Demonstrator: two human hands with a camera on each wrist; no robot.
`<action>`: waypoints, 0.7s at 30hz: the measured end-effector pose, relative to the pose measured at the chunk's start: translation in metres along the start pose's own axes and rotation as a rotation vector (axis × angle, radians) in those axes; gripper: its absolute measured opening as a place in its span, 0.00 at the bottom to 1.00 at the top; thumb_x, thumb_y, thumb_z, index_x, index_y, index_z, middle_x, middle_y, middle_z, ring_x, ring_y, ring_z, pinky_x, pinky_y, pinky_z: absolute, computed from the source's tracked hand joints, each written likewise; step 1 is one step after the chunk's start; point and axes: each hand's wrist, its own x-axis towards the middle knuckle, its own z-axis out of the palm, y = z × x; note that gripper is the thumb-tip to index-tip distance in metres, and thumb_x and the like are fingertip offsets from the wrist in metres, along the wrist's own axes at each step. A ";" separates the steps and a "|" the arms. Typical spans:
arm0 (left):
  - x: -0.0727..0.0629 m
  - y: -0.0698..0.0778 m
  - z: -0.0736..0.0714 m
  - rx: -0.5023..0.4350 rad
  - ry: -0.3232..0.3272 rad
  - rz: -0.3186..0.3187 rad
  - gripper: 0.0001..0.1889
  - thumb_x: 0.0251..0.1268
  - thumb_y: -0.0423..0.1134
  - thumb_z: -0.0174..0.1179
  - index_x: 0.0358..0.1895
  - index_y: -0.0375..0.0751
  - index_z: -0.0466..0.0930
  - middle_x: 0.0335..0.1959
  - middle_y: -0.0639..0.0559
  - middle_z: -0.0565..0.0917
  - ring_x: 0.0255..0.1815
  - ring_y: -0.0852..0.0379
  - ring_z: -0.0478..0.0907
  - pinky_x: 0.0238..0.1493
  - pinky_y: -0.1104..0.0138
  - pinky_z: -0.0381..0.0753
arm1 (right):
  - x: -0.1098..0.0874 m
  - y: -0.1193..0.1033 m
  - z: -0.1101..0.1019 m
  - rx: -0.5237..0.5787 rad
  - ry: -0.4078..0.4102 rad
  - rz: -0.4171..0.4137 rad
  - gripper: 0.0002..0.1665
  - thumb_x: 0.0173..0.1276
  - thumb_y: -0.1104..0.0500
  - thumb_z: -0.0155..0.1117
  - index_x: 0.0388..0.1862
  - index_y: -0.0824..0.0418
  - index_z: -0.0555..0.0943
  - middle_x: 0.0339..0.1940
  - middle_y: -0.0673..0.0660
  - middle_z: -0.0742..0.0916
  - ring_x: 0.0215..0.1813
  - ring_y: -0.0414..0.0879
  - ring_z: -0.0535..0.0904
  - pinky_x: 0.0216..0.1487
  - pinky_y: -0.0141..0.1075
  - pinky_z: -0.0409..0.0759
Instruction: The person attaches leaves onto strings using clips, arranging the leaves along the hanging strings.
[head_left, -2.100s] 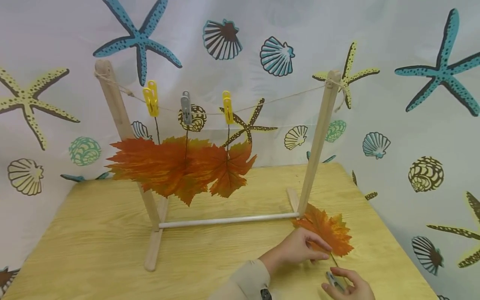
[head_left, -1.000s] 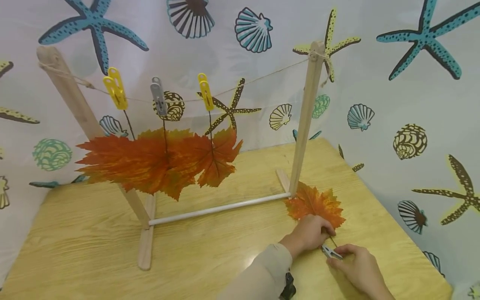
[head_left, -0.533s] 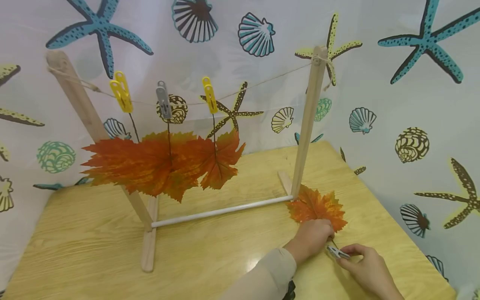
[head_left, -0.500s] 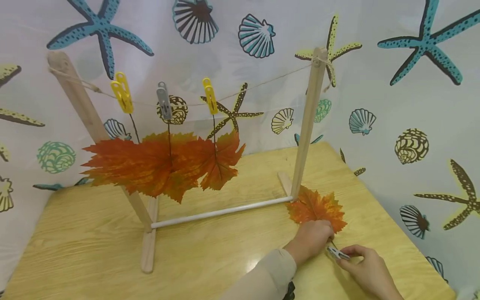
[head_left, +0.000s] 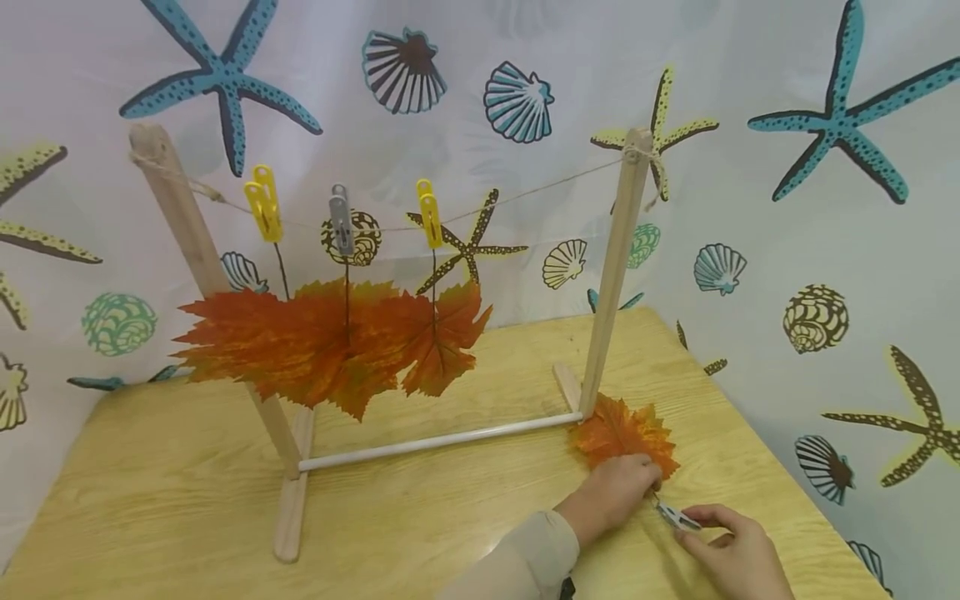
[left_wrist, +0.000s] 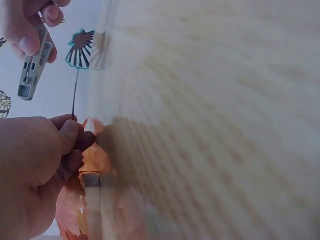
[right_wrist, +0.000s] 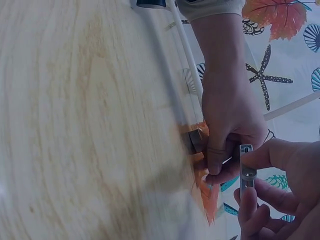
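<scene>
At the table's right side lies an orange artificial maple leaf (head_left: 626,433), partly covered by my left hand (head_left: 615,490). In the left wrist view, that hand pinches the leaf's thin dark stem (left_wrist: 75,95) between thumb and fingers. My right hand (head_left: 738,550) holds a grey clothespin (head_left: 678,518) by its handle end, its other end pointing toward the left hand. The left wrist view shows the clothespin (left_wrist: 32,67) apart from the stem. In the right wrist view the clothespin (right_wrist: 246,167) sits between thumb and fingers.
A wooden rack with a right post (head_left: 617,275), left post (head_left: 187,225) and white bottom bar (head_left: 442,442) stands on the table (head_left: 405,533). From its string (head_left: 525,198), two yellow clothespins (head_left: 429,218) and one grey clothespin (head_left: 341,221) hold leaves (head_left: 330,342) by their stems.
The left hand's fingers have closed more tightly around the stem. The right hand still holds the clothespin, now turned with its tip toward the left hand. The head view has shifted.
</scene>
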 end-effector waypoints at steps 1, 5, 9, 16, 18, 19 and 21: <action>0.000 0.000 -0.001 -0.020 -0.005 0.000 0.07 0.72 0.40 0.60 0.46 0.54 0.85 0.43 0.63 0.83 0.44 0.69 0.81 0.46 0.80 0.77 | 0.000 0.000 0.000 -0.003 0.004 0.000 0.24 0.62 0.49 0.74 0.52 0.60 0.85 0.50 0.61 0.88 0.27 0.45 0.81 0.25 0.37 0.77; -0.002 -0.001 -0.004 -0.086 0.025 -0.003 0.09 0.71 0.36 0.59 0.47 0.51 0.87 0.44 0.60 0.85 0.46 0.67 0.82 0.50 0.80 0.76 | 0.001 0.001 -0.001 -0.002 0.012 -0.004 0.24 0.61 0.50 0.74 0.52 0.61 0.85 0.49 0.61 0.88 0.28 0.46 0.80 0.25 0.36 0.77; -0.003 -0.004 -0.005 -0.101 0.071 -0.015 0.09 0.67 0.35 0.63 0.44 0.52 0.89 0.41 0.62 0.87 0.44 0.68 0.82 0.48 0.80 0.76 | 0.001 0.000 0.000 0.021 0.013 -0.008 0.24 0.61 0.50 0.75 0.52 0.61 0.85 0.47 0.59 0.88 0.28 0.46 0.80 0.25 0.36 0.77; -0.007 -0.008 -0.007 0.019 0.144 -0.037 0.08 0.63 0.42 0.66 0.38 0.62 0.91 0.38 0.68 0.86 0.40 0.69 0.80 0.43 0.80 0.76 | -0.003 -0.007 0.005 0.105 0.071 -0.067 0.25 0.63 0.56 0.73 0.58 0.61 0.83 0.50 0.61 0.88 0.28 0.42 0.82 0.27 0.33 0.79; -0.009 -0.008 -0.009 0.037 0.191 -0.062 0.07 0.62 0.45 0.67 0.37 0.65 0.91 0.38 0.69 0.85 0.40 0.69 0.79 0.41 0.80 0.76 | -0.003 -0.011 0.004 0.151 0.102 -0.092 0.27 0.63 0.56 0.74 0.60 0.62 0.81 0.55 0.59 0.86 0.29 0.41 0.82 0.28 0.33 0.79; -0.010 -0.009 -0.010 0.035 0.212 -0.075 0.06 0.61 0.46 0.68 0.37 0.65 0.91 0.39 0.70 0.85 0.40 0.70 0.79 0.40 0.81 0.75 | -0.004 -0.013 0.003 0.180 0.119 -0.085 0.28 0.62 0.56 0.75 0.61 0.61 0.81 0.54 0.56 0.87 0.29 0.41 0.82 0.28 0.33 0.79; -0.013 -0.009 -0.012 0.005 0.254 -0.102 0.05 0.60 0.47 0.69 0.37 0.66 0.91 0.39 0.70 0.85 0.39 0.70 0.79 0.39 0.81 0.75 | -0.004 -0.017 0.000 0.230 0.152 -0.076 0.31 0.60 0.53 0.77 0.61 0.60 0.81 0.48 0.50 0.88 0.29 0.42 0.82 0.27 0.33 0.78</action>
